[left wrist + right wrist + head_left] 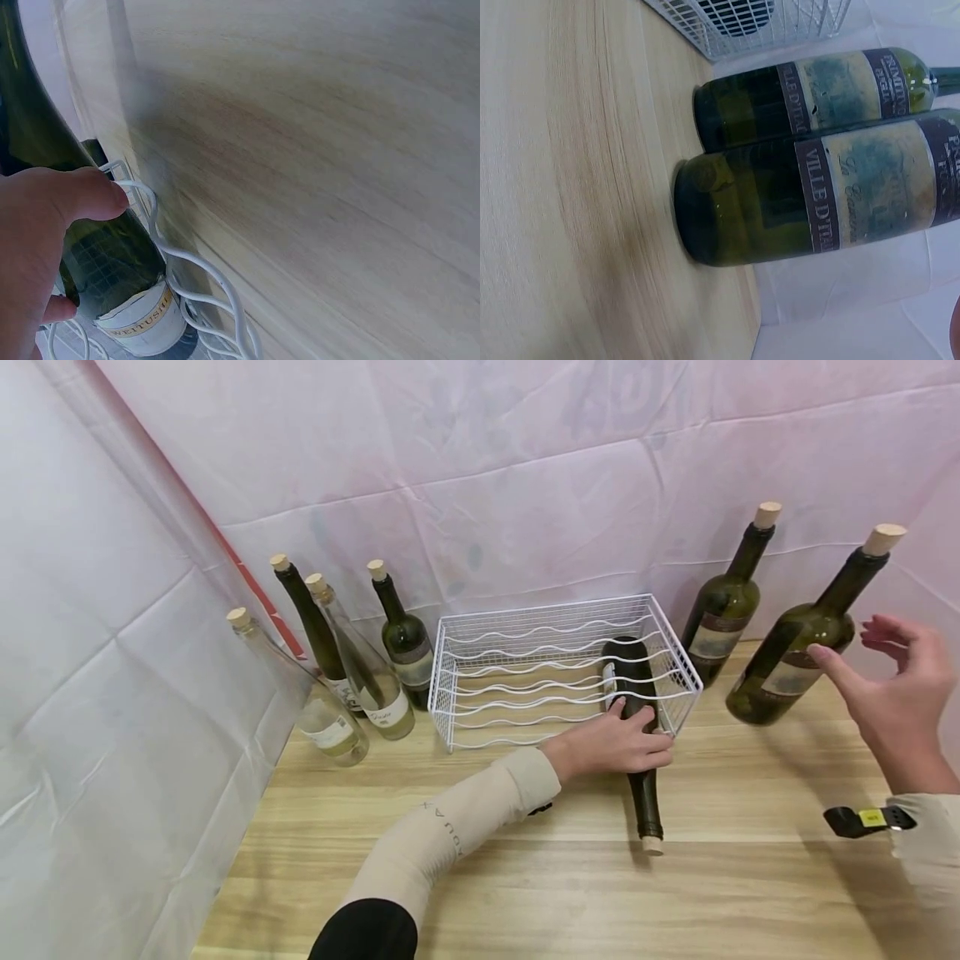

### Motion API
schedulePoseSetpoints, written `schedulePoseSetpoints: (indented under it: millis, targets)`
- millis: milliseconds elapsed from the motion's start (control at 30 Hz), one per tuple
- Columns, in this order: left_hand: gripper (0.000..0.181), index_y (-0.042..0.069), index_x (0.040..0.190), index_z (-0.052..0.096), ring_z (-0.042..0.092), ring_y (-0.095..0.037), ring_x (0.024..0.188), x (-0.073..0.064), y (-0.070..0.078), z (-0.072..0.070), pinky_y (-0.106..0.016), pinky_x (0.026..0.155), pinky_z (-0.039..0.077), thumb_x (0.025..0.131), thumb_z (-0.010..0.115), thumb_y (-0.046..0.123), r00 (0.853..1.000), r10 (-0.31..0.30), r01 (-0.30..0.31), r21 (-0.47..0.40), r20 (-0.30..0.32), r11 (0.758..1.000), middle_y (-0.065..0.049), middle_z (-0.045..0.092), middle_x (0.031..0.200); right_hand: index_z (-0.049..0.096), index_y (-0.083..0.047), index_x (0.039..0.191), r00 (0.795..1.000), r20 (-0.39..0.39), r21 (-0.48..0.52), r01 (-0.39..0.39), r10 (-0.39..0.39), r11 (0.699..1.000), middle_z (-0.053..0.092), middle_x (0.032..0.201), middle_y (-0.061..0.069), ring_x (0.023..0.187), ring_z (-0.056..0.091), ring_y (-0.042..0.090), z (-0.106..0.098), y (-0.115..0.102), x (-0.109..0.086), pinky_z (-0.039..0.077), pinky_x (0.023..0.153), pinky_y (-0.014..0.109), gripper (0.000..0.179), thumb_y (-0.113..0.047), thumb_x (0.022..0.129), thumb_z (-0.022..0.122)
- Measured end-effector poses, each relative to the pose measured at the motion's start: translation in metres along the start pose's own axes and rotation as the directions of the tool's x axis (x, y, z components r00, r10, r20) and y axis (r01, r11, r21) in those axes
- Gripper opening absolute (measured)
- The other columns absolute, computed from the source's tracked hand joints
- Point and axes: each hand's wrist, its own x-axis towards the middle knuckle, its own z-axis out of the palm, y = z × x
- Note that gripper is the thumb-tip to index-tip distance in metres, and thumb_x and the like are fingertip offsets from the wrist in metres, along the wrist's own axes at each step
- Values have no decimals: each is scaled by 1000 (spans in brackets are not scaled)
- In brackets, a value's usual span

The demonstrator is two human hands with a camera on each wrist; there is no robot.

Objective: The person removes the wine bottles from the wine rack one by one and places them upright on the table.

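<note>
A dark green wine bottle (632, 670) lies at the right end of a white wire wine rack (540, 612), its corked neck sticking out over the front edge. My left hand (611, 743) grips this bottle near its shoulder. In the left wrist view, the thumb lies across the glass above a white label (146, 322). My right hand (903, 693) is raised beside a corked green wine bottle (813, 627), fingers spread, thumb overlapping it in the head view. The right wrist view catches that standing bottle (772, 202) and only a sliver of the hand at its edge.
Another green bottle (720, 618) stands between the rack and the rightmost bottle. Left of the rack stand a small green bottle (407, 639), a slim dark bottle (318, 627) and two clear bottles, all corked. A pale cloth wall (525, 527) rises behind the wooden table (525, 877).
</note>
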Motion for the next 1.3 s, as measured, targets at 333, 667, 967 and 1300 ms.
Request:
schedulePoseSetpoints:
  millis: [333,667,967,1300]
  targets:
    - [38,22,120,55,63,-30,119,-12,-6,-4,-45,90,65,109,27,-2,1000,4,-4,27,-26,1000,7,60,123,73,-9,125,967,-76,35,247,-243,968,56,120,-35,115,53,-16,6,-29,-1,40,105,9,52,-40,85,83]
    - [33,20,111,59,69,-32,116,-31,-6,-9,-43,87,66,107,34,-1,985,1,13,78,-172,997,4,66,116,74,7,116,935,-121,47,342,-334,939,75,115,19,116,58,-9,26,-34,-2,42,105,13,67,-49,82,84]
    - [23,21,107,60,72,-27,112,-43,-16,-31,-35,86,65,107,45,3,961,16,7,83,-277,996,8,68,110,70,17,109,905,-1,121,422,-425,899,70,105,37,118,54,-15,39,-71,-10,41,106,9,86,-65,82,77]
    - [42,24,105,63,73,-31,115,-52,-8,-24,-37,89,65,108,31,-2,943,22,-20,11,-331,1000,8,71,111,71,14,111,839,129,114,517,-529,848,69,102,36,121,47,-15,57,-75,-17,36,108,3,91,-73,84,69]
